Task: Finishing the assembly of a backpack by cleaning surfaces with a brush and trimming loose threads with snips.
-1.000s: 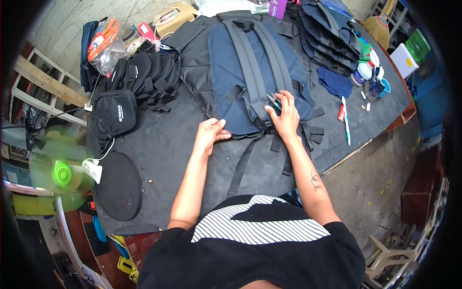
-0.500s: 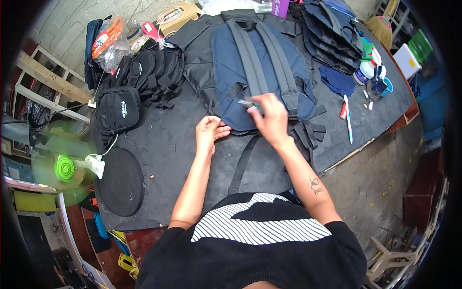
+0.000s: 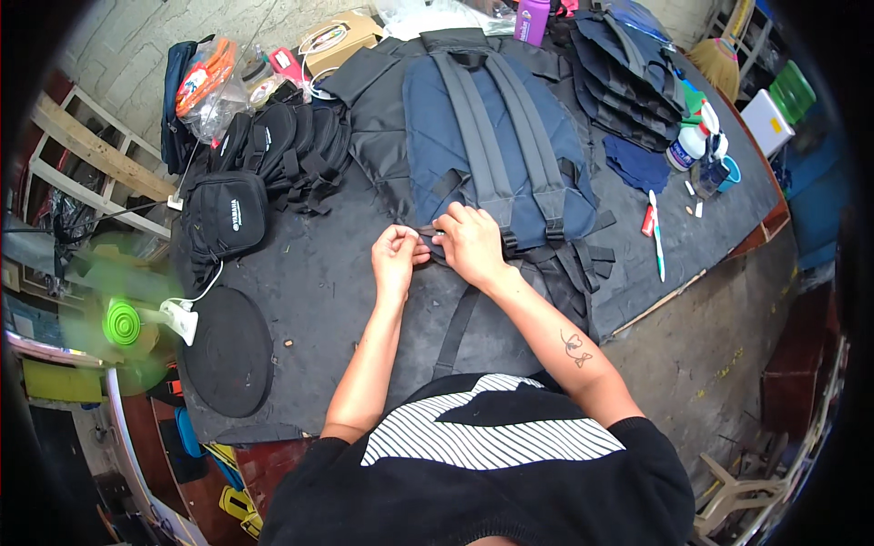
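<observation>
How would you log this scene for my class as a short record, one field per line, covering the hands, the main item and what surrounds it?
Surface: dark-topped table
Main item: blue-and-black backpack, lying with its shoulder straps up
Left hand: fingertips pinching the backpack's near left corner
Right hand: fingers at the near edge, close to the left hand; anything in its grip is hidden
To the left: black pouches, round black pad, green fan
To the right: navy cloth, white spray bottle
</observation>
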A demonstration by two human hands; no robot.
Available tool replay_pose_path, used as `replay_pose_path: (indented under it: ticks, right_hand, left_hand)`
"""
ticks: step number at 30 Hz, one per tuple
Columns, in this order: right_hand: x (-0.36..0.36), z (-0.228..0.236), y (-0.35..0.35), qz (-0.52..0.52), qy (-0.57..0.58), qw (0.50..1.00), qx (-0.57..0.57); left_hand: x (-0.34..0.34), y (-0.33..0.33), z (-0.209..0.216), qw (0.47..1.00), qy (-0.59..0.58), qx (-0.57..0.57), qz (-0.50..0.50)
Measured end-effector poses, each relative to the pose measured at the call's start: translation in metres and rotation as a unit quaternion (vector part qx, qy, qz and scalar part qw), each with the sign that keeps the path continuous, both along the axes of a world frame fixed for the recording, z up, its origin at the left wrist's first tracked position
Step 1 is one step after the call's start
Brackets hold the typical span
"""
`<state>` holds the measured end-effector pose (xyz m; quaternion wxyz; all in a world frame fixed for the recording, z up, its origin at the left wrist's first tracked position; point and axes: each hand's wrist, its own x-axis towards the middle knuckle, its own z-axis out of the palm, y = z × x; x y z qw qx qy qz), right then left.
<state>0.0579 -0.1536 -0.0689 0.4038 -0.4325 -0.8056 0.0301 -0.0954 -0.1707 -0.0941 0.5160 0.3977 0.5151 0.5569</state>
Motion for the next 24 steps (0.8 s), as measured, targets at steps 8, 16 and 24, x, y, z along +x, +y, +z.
replay_pose_path:
  ticks: [8, 16, 24]
  right_hand:
    - [0.004, 0.005, -0.002, -0.013, 0.02, 0.999, -0.027]
    - [0.044, -0.009, 0.003, -0.047, 0.408, 0.902, -0.137]
    - [0.078, -0.025, -0.001, 0.046, 0.664, 0.682, -0.303]
  left_hand:
    - [0.0, 0.0, 0.001, 0.999, -0.053, 0.0, 0.013]
    - [0.01, -0.013, 0.002, 0.944, -0.24, -0.149, -0.168]
    - [0.043, -0.019, -0.006, 0.941, -0.174, -0.207, -0.204]
